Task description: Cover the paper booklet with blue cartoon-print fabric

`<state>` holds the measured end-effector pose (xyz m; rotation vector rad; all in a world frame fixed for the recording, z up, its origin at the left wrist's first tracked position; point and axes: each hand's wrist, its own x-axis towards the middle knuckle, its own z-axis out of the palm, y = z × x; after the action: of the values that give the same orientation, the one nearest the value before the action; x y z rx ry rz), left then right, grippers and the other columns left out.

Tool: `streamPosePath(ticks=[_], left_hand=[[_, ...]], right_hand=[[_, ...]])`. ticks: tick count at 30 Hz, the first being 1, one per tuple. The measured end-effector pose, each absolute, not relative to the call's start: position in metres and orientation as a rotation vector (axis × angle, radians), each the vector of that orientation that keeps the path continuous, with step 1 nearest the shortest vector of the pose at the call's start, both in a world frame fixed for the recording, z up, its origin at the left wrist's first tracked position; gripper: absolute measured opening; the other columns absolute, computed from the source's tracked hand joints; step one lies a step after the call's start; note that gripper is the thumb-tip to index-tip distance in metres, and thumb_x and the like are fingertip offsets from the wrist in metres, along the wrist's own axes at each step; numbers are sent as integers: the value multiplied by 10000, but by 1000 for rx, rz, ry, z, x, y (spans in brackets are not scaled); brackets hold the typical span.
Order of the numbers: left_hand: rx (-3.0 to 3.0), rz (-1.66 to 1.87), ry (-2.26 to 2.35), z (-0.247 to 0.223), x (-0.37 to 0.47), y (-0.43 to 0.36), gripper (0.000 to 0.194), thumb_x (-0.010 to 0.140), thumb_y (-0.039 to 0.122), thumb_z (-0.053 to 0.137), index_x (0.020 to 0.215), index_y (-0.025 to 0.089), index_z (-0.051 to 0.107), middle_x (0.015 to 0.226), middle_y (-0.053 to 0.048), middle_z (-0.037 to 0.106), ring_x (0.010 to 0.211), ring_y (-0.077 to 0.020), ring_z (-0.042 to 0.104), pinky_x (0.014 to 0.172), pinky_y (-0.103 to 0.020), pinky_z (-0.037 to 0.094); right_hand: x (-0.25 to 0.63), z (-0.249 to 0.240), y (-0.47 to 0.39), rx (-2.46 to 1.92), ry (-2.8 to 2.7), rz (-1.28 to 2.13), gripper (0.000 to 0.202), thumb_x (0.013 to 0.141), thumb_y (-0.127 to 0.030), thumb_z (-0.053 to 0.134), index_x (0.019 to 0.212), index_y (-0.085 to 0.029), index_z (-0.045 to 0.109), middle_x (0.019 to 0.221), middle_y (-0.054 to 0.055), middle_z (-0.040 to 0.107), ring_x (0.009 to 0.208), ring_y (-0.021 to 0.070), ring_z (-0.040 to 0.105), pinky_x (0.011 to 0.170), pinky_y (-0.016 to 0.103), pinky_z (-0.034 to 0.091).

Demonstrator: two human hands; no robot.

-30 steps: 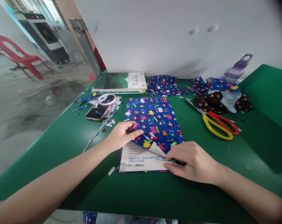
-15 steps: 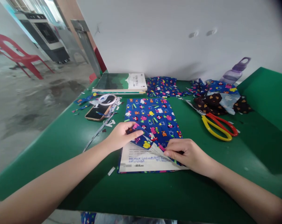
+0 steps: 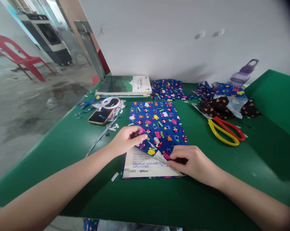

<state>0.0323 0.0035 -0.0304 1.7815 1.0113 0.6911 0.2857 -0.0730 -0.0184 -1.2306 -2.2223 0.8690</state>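
A blue fabric piece (image 3: 156, 117) with colourful cartoon prints covers the upper part of a book (image 3: 145, 170), whose printed page shows below it. My left hand (image 3: 129, 138) pinches the folded-back edge of the fabric between thumb and fingers. Lower and to the right, my right hand (image 3: 189, 160) is closed on the fabric's edge near the page's right side. Between the two hands the edge runs slantwise, with a pale strip along it. The same print shows as a thin border under the page's bottom edge.
Scissors (image 3: 224, 132) with red and yellow handles lie at right, near fabric scraps (image 3: 231, 102) and a purple bottle (image 3: 242, 73). At left are a phone (image 3: 99, 116), a tape roll (image 3: 110, 103) and paper bits. Books (image 3: 123, 85) stand stacked by the wall.
My right hand has shifted slightly left and down along the fabric edge, its thumb now further from the fingers. My left hand keeps its pinch in nearly the same place.
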Motion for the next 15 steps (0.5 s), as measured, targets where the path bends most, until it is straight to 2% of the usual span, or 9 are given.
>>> streamPosePath(ticks=[3,5,7,8,9,11,13,15], left_hand=[[1837,671,1020,-31,33,3,268,848,398,574,723,162,553,608,26,509,524,-76,472,464,-188,364],[1932,668,1032,-30,34,2,232,878,379,533,793,168,575,658,11,561,561,-93,525,493,-201,413],[2129,814,1080,-27,37,-1,193,893,322,507,995,172,573,888,-45,634,762,-145,609,655,-266,502],[2266,942,1097,-25,39,-3,250,888,286,510,1108,170,535,1037,-80,623,910,-180,608,778,-323,507],[2417,1081,1093,-23,40,-6,329,874,253,523,1190,170,487,1155,-105,585,1044,-210,571,893,-383,472],[2712,1261,992,-19,43,-13,419,842,206,552,1245,179,441,1242,-110,550,1187,-243,491,1033,-473,352],[2946,1227,828,-14,47,-21,384,833,182,555,1209,196,475,1189,-74,604,1185,-237,503,1067,-502,288],[3117,1099,704,-11,50,-31,302,847,177,545,1148,186,528,1120,-53,651,1121,-220,551,1039,-487,305]], right_hand=[[284,-17,-74,-1274,-2218,868,139,813,-276,621,709,-186,607,703,-19,569,617,82,499,560,229,372],[282,-17,-76,-1320,-2210,846,152,811,-275,619,689,-186,595,691,-24,557,603,79,486,552,230,366],[280,-19,-78,-1377,-2193,808,161,815,-283,609,686,-188,593,683,-27,549,590,79,476,549,236,362],[279,-19,-79,-1404,-2184,792,159,818,-288,603,692,-190,596,684,-27,548,587,80,474,547,237,360],[278,-20,-80,-1425,-2180,784,156,820,-295,598,702,-193,600,688,-28,549,588,81,475,546,238,360],[276,-21,-81,-1442,-2189,788,146,819,-299,597,714,-198,603,699,-30,556,595,82,483,547,234,360],[276,-21,-81,-1445,-2210,789,129,810,-285,605,714,-200,597,700,-33,559,603,82,488,548,228,358],[276,-21,-81,-1434,-2237,778,103,794,-258,616,713,-200,590,692,-39,556,604,81,487,549,222,355]])
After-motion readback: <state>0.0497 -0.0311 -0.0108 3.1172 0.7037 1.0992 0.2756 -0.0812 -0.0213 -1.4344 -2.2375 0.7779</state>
